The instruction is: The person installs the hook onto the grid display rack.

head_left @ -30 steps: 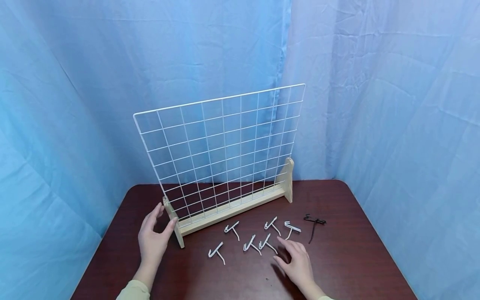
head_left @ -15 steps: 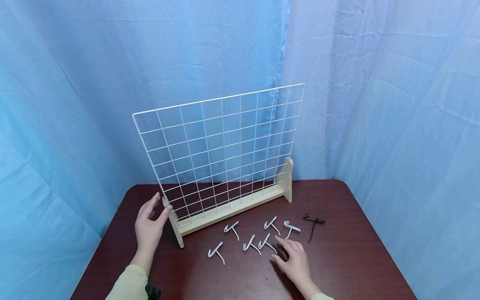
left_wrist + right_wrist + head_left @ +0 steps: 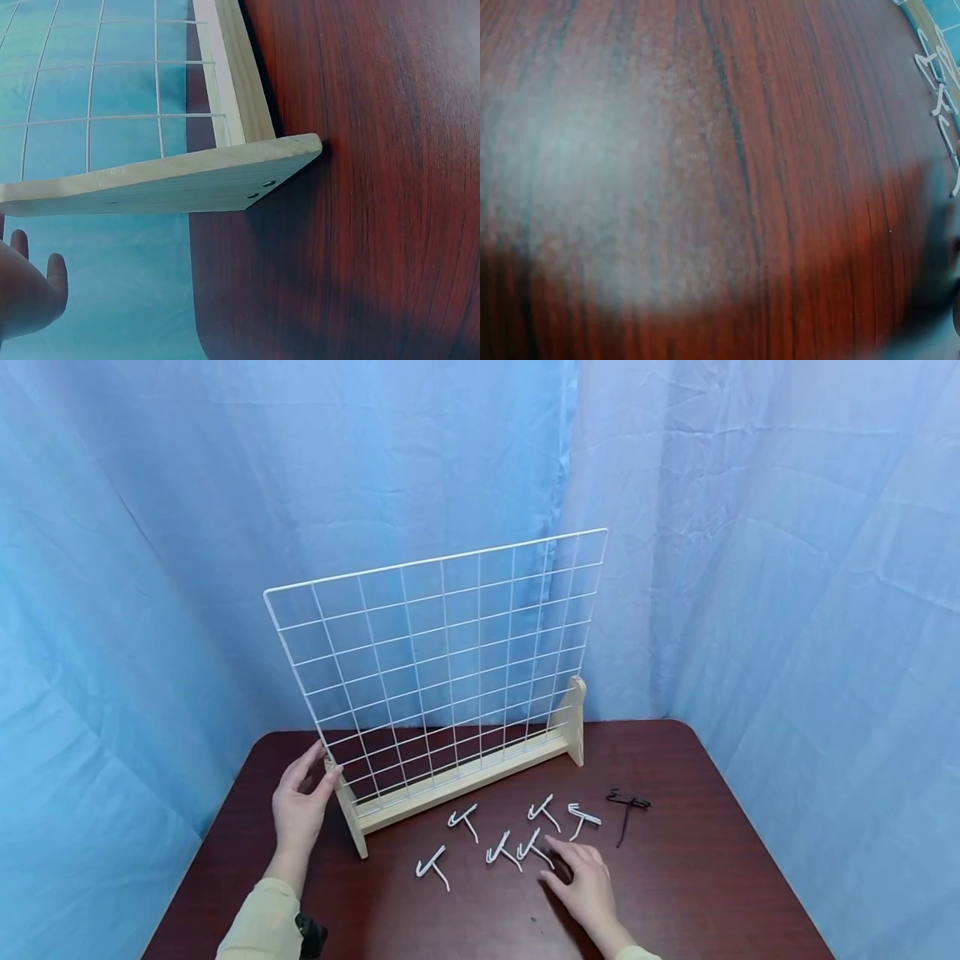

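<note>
A white wire grid panel [image 3: 450, 652] stands upright in a pale wooden base [image 3: 465, 785] with an upright support at each end. At the left support [image 3: 348, 810], my left hand [image 3: 300, 806] pinches the top, thumb in front and fingers behind. The left wrist view shows that support [image 3: 165, 184] from its outer side, with part of the hand [image 3: 26, 292] at the left edge. Over the table, my right hand [image 3: 588, 889] hovers with loosely bent fingers, holding nothing. Its fingertips are right beside a white display hook [image 3: 531, 846].
More white hooks lie in front of the base, among them a left one [image 3: 431, 864], an upper one [image 3: 463, 818] and a right one [image 3: 583, 816]. A black hook [image 3: 628, 802] lies further right. Blue curtains [image 3: 450, 460] surround the dark red table [image 3: 697, 877].
My left hand has slid up and slightly left along the wooden support, to its top. The right hand has shifted only slightly left; the panel and hooks stay in place.
</note>
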Available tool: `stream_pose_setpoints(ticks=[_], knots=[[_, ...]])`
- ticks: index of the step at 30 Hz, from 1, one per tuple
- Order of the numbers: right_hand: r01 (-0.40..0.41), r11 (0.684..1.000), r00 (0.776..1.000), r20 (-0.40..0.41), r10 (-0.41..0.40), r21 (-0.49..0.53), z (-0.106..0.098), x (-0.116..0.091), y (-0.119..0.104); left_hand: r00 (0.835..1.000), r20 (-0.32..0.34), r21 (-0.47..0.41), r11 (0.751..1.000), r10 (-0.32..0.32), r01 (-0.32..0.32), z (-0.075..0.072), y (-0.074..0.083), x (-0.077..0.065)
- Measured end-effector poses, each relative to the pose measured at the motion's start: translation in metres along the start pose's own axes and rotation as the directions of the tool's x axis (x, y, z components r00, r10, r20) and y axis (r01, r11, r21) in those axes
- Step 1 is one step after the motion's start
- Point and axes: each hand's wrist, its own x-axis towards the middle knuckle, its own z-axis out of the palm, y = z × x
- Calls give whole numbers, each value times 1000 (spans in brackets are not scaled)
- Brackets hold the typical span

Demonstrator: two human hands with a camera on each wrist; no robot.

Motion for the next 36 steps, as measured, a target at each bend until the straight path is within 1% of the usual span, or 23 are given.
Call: stream_pose_setpoints(ticks=[2,4,8,10,19,23,28,36], knots=[[-6,1000,1000,5,6,-2,1,0,0,1000,-9,-21,1000,5,-5,1,1,0],[-14,1000,1000,9,14,-7,2,0,0,1000,-11,-26,1000,6,-6,2,9,-1],[-31,999,999,14,31,-18,4,-1,0,1000,-7,-38,999,-5,5,1,30,-5],[-35,999,999,13,35,-11,4,-2,1,1000,-6,-50,999,-5,5,1,33,-5],[7,1000,1000,-11,-7,-4,4,-4,4,1000,-13,-76,997,3,-4,2,27,-5],[10,1000,1000,-22,-11,-12,5,-4,4,1000,-24,-122,992,14,-17,2,24,-4],[1,1000,1000,-29,-2,-17,6,-3,3,999,-35,-196,980,21,-27,4,22,-3],[3,999,1000,-25,-4,-44,7,0,0,998,-59,-237,971,8,-22,5,21,-4]])
